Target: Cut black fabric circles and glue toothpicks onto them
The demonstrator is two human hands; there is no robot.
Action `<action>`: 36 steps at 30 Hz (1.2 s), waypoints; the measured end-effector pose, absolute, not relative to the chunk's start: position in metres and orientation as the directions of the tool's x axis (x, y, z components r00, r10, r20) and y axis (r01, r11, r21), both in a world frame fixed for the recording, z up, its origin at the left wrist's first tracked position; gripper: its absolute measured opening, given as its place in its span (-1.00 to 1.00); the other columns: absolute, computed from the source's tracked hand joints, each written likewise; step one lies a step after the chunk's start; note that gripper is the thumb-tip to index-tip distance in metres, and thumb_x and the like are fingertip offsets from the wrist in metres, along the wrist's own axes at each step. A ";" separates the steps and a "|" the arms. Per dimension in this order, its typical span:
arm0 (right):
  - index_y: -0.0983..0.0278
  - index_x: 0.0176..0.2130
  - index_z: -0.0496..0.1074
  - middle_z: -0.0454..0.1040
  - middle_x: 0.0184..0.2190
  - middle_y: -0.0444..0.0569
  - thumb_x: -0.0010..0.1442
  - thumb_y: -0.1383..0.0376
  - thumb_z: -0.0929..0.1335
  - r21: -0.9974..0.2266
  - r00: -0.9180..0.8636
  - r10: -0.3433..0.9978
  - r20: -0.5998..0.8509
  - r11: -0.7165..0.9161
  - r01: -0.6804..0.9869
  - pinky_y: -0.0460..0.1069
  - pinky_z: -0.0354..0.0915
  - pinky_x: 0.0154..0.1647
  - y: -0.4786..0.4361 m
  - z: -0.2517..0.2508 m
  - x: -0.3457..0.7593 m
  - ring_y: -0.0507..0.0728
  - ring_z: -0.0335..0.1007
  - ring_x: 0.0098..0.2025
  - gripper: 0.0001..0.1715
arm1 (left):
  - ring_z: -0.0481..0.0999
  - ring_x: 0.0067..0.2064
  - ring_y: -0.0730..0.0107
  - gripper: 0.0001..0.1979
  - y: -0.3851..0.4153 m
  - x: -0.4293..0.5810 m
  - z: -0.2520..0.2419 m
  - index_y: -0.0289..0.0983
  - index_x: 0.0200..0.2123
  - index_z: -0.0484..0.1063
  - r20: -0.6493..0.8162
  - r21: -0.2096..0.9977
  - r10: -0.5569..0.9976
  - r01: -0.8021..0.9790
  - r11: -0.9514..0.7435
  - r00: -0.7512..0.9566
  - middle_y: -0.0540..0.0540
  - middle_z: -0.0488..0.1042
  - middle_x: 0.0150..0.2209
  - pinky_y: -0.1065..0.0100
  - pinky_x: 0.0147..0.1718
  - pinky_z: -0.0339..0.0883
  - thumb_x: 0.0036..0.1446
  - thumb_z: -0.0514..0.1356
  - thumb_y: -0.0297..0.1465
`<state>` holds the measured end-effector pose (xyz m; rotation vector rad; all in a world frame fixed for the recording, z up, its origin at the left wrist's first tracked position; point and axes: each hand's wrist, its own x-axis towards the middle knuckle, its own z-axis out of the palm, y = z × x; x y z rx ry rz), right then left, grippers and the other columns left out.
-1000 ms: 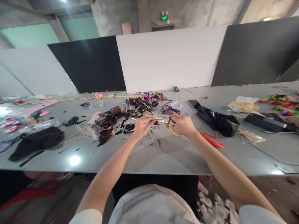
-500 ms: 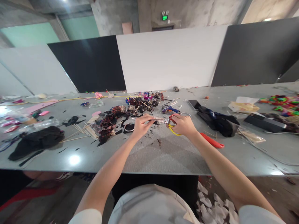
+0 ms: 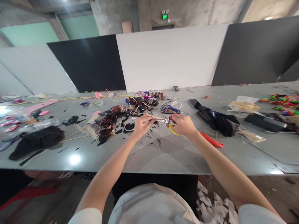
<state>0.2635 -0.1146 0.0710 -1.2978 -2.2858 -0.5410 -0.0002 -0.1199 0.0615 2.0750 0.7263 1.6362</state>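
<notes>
Over the middle of the grey table, my left hand [image 3: 141, 125] is closed, pinching thin wooden sticks [image 3: 159, 119] that point right. My right hand [image 3: 183, 123] grips scissors [image 3: 173, 128] with red and yellow handles. Their short metal blades meet the stick ends, but whether they are cutting is too small to tell. Just left of my left hand lies a roll of tape [image 3: 129, 126]. Dark scraps are scattered below and around both hands. Behind them sits a pile of dark fabric pieces with spiky stick bundles [image 3: 142, 105].
Loose wooden sticks [image 3: 87, 132] and a black cloth [image 3: 37, 141] lie left. To the right are a red curved object [image 3: 212, 140], a black pouch [image 3: 218, 119], a phone [image 3: 193, 104] and a dark box [image 3: 265, 122]. Upright panels [image 3: 171, 59] border the table's back.
</notes>
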 end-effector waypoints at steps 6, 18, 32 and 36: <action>0.33 -0.25 0.57 0.63 -0.28 0.13 0.22 -0.02 0.33 0.099 -0.439 0.712 0.548 0.466 0.879 0.01 0.00 -0.39 -0.115 0.071 0.263 0.17 0.44 -0.36 -0.52 | 0.60 -0.17 0.22 -0.81 -0.122 0.000 0.064 -0.20 -0.20 0.67 0.758 0.608 0.626 0.149 -0.780 0.186 -0.17 0.64 -0.23 0.21 -0.14 0.45 0.28 0.31 -0.24; 0.32 -0.27 0.57 0.63 -0.30 0.10 0.22 -0.02 0.33 0.115 -0.454 0.694 0.558 0.478 0.871 0.01 0.00 -0.40 -0.115 0.071 0.263 0.16 0.45 -0.36 -0.53 | 0.59 -0.18 0.25 -0.86 -0.118 -0.001 0.059 -0.20 -0.20 0.67 0.769 0.602 0.617 0.132 -0.787 0.169 -0.15 0.63 -0.23 0.23 -0.15 0.44 0.27 0.33 -0.29; 0.34 -0.22 0.60 0.64 -0.28 0.16 0.23 -0.04 0.31 0.082 -0.425 0.750 0.508 0.449 0.890 0.01 0.02 -0.38 -0.119 0.076 0.262 0.20 0.46 -0.32 -0.47 | 0.60 -0.19 0.23 -0.79 -0.118 0.000 0.059 -0.22 -0.23 0.68 0.739 0.644 0.658 0.135 -0.753 0.145 -0.17 0.64 -0.24 0.24 -0.20 0.44 0.24 0.35 -0.20; 0.35 -0.23 0.60 0.65 -0.28 0.16 0.22 -0.05 0.31 0.092 -0.429 0.744 0.513 0.449 0.889 0.01 0.01 -0.39 -0.117 0.074 0.262 0.20 0.47 -0.33 -0.46 | 0.59 -0.20 0.23 -0.79 -0.120 0.000 0.061 -0.22 -0.24 0.68 0.724 0.661 0.674 0.130 -0.739 0.146 -0.18 0.63 -0.24 0.26 -0.23 0.42 0.24 0.35 -0.20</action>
